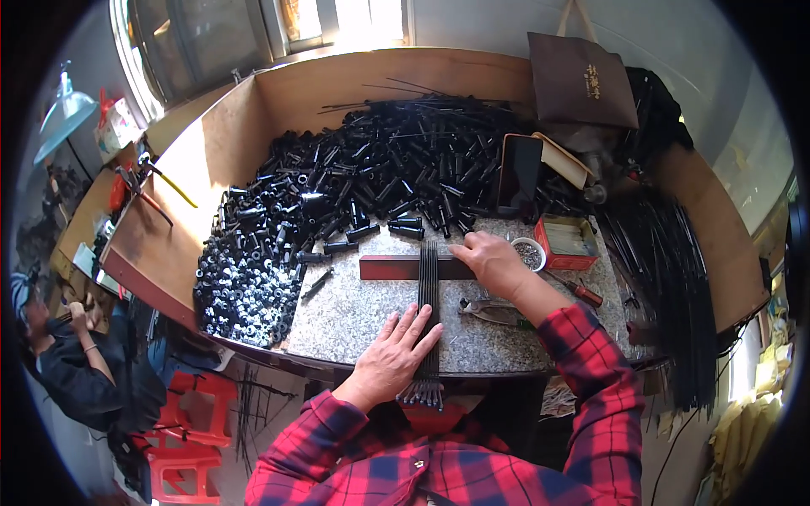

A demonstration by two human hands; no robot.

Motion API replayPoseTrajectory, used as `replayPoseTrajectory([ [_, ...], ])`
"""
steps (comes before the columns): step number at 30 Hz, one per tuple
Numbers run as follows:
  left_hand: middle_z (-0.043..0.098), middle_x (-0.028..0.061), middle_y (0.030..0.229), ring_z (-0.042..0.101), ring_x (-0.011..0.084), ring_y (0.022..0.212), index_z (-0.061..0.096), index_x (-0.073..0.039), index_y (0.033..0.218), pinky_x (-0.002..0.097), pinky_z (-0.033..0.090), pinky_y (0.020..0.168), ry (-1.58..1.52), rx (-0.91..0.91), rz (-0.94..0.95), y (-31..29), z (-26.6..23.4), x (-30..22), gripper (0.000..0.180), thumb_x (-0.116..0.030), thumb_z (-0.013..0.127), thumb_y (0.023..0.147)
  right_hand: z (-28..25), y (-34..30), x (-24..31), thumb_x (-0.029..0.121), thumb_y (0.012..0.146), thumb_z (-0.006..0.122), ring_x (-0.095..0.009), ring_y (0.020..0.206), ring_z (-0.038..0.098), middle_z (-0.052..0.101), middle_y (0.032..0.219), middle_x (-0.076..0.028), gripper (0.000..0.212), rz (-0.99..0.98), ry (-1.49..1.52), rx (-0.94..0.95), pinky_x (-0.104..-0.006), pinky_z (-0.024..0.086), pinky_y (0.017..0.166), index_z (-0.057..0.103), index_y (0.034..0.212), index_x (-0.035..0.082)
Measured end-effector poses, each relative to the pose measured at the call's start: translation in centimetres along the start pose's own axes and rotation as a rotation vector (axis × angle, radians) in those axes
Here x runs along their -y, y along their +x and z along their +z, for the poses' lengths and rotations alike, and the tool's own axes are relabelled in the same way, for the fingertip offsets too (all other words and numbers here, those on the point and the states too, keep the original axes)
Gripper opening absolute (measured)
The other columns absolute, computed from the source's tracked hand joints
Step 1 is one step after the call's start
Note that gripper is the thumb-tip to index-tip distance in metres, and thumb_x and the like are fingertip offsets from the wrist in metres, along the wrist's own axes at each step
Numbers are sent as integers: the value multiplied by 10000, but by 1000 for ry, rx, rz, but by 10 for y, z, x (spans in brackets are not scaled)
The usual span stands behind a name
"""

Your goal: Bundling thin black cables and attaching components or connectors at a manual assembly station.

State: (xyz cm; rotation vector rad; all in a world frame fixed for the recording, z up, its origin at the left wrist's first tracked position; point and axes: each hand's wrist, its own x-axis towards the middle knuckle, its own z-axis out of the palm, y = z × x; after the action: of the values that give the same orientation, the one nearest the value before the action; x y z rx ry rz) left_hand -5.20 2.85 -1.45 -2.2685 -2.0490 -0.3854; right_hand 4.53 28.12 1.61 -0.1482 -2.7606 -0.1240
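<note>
Rods [429,291], thin, dark and bundled side by side, are lying lengthwise on the speckled bench [354,312], their near ends jutting past the front edge toward the person. Left hand [392,352] is pressing flat on the bundle by that edge, fingers [419,325] stretched out and slightly spread, gripping nothing. Bare stone is showing to the left of this hand. Pliers [494,312] are lying just to the right. Further on, the rods are crossing a dark red bar [388,267] lying crosswise; the right hand [494,261] is resting palm down on the bar beside them, fingers loosely curved. Beyond, a heap of black tubes [363,181] is filling the bench up to the raised wooden walls [388,72].
</note>
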Motion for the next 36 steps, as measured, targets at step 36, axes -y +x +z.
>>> replayPoseTrajectory([
  [36,271,193,1496,262,371,1387,343,-94,1426,496,236,1115,2,16,-14,-1,-2,1,616,-103,484,827,16,10,-14,21,774,522,-321,934,559,553,913,-134,194,8,182,-31,-392,475,816,617,943,30],
])
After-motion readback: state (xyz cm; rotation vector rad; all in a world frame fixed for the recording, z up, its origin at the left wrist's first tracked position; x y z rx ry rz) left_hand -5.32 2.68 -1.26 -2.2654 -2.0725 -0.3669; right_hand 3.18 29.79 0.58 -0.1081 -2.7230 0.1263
